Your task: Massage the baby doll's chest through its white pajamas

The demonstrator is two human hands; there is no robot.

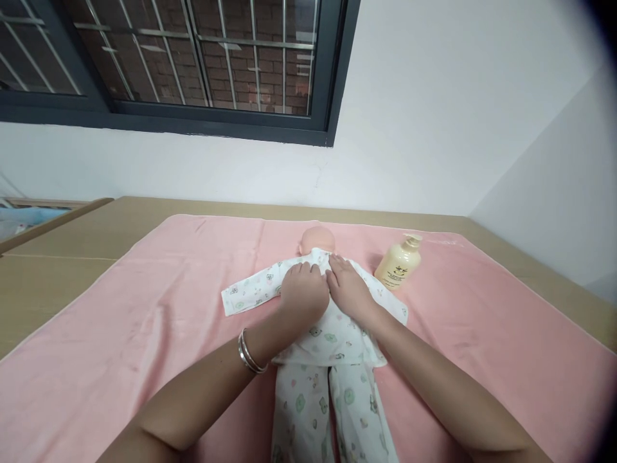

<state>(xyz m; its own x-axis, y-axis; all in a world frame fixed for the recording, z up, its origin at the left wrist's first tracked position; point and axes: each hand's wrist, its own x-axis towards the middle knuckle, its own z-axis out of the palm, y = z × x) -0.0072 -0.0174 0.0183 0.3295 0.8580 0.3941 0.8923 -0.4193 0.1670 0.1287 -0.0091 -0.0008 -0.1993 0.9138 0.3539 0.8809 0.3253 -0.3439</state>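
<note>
A baby doll (pixel 317 239) lies on its back on a pink towel (pixel 144 321), head away from me. It wears a white printed shirt (pixel 332 334) and matching trousers (pixel 332 411). My left hand (pixel 303 292) rests on the doll's chest at the shirt front, fingers curled near the collar. My right hand (pixel 348 288) lies beside it on the chest, fingers flat and touching the shirt near the neck. Both thumbs meet at the shirt's middle. A silver bangle (pixel 248 354) sits on my left wrist.
A cream-yellow pump bottle (pixel 399 263) lies tilted on the towel to the right of the doll's head. The towel covers a tan surface (pixel 58 257) against a white wall. A barred window is above left.
</note>
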